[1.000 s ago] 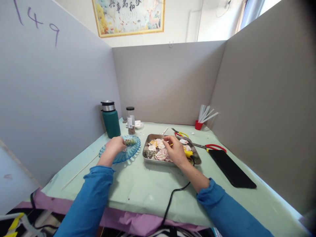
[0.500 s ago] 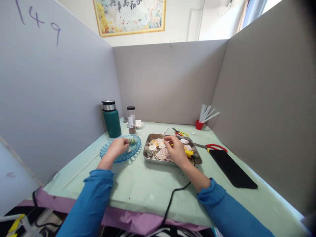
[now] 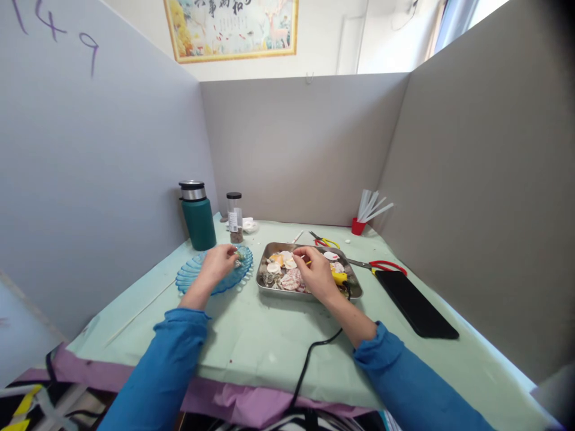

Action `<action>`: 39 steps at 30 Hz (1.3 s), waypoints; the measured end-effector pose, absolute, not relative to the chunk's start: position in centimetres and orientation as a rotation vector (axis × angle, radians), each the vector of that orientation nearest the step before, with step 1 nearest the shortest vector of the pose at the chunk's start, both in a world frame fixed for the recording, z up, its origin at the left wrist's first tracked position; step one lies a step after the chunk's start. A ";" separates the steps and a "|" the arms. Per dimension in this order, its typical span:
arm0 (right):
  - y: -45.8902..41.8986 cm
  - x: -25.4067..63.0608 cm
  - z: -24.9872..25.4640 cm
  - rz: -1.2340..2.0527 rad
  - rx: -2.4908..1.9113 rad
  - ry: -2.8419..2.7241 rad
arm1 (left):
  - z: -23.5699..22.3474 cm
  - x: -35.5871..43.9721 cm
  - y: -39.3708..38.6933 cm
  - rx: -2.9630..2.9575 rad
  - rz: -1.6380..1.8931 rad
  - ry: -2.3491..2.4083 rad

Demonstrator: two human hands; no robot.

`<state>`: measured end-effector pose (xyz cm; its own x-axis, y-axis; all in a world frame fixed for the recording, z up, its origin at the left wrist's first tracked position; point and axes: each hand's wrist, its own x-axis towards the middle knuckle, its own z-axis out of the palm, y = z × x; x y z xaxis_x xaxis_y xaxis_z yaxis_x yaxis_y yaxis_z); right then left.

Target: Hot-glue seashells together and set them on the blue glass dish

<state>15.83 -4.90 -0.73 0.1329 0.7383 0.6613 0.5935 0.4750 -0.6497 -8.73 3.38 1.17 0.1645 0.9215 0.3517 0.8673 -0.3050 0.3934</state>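
My left hand [image 3: 218, 264] is over the right part of a blue scalloped glass plate [image 3: 191, 274]. Its fingertips are pinched together beside a small greenish clump [image 3: 239, 255], mostly hidden by the fingers; whether they grip it I cannot tell. Over a shallow metal tray [image 3: 287, 294] is my right hand [image 3: 315, 274], thumb and fingers closed in a pinch on something too small to make out. Flat round white and patterned pieces [image 3: 291, 279] fill the tray. A yellow tool [image 3: 339, 278] with a black cord [image 3: 309, 359] lies at its right, partly behind my hand.
A green flask [image 3: 198, 222] and a clear jar [image 3: 235, 221] stand behind the plate. Right of the tray lie red-handled scissors [image 3: 387, 265] and a black phone-like slab [image 3: 415, 304]. Farther back are smaller scissors [image 3: 324, 240] and a red cup [image 3: 358, 226] of translucent sticks. Grey panels [image 3: 305, 149] surround the table.
The view has shifted slightly to the right. My left hand has moved a little right across the plate and now covers more of the greenish clump. My right hand stays over the tray.
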 end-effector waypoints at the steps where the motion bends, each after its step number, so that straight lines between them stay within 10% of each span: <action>1: -4.9 15.8 -0.7 0.154 -1.201 -1.548 | 1.4 -8.3 3.1 2.364 0.842 1.755; 14: -4.9 15.7 -0.8 0.150 -1.205 -1.552 | 1.3 -0.1 0.6 3.040 0.122 1.333; 39: -4.6 16.1 -0.8 0.073 -1.166 -1.450 | 1.4 0.4 1.7 2.965 0.241 1.358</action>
<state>16.09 -4.56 -0.81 0.2171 0.6652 0.7144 0.5901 0.4936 -0.6389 0.42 1.75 1.41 0.6458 0.7405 0.1859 0.7593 -0.6484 -0.0551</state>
